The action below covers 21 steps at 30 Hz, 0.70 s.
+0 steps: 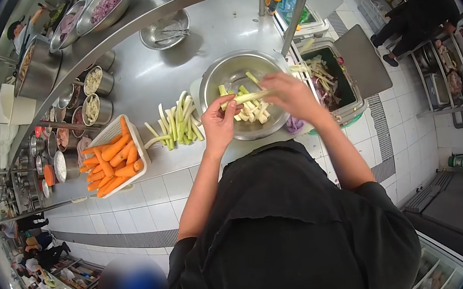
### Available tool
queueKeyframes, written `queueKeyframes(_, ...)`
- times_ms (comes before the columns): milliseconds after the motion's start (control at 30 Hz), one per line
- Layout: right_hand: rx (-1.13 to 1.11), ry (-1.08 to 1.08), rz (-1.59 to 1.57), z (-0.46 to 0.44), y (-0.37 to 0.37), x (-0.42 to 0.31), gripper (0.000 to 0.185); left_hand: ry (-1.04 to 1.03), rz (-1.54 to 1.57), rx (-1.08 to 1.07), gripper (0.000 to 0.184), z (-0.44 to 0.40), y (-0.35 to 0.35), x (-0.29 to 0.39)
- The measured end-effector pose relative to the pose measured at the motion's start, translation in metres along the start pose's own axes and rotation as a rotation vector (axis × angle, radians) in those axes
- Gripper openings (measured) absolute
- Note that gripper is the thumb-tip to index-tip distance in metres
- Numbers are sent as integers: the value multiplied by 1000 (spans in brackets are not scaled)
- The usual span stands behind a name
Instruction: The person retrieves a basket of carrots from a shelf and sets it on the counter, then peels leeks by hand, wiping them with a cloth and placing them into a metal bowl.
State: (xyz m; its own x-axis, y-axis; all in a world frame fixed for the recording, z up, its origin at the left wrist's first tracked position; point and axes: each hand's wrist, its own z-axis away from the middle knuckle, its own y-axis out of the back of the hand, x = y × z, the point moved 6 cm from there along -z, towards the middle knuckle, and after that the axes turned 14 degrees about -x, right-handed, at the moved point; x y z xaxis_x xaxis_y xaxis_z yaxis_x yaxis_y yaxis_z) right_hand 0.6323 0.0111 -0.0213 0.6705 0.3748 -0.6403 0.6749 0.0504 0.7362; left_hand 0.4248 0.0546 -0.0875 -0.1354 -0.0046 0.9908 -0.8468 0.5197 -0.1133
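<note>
My left hand point(222, 123) is closed around a pale green leek stalk point(249, 97), which lies nearly level above a steel bowl point(207, 78). At the stalk's right end is my right hand point(295, 99), its fingers smeared by motion, so its grip is unclear. Cut white and green leek pieces point(252, 114) lie in the bowl under my hands. Left of the bowl, a pile of longer leek stalks point(178, 122) rests on the steel counter point(144, 91).
A white basket of carrots point(111, 162) stands at the left. Behind the bowl sits a smaller steel bowl point(165, 31) with utensils. An overhead shelf rail point(168, 3) crosses the far side. At the right is a bin of scraps point(324, 78); a person point(423, 11) stands beyond.
</note>
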Motion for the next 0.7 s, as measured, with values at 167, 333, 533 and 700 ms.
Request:
queueKeyframes(167,134,36,125,3,-42,-9,22,-25,13,-23,21,1,-7,4)
queueKeyframes(333,223,171,237,2,-37,-16,17,-26,17,-43,19,3,-9,9)
queueKeyframes(533,176,205,114,-2,-38,-19,15,31,-278,-62,18,2,7,22)
queueKeyframes(700,-83,-148,-312,-8,-52,-1,19,-192,-209,-90,16,-7,0,34)
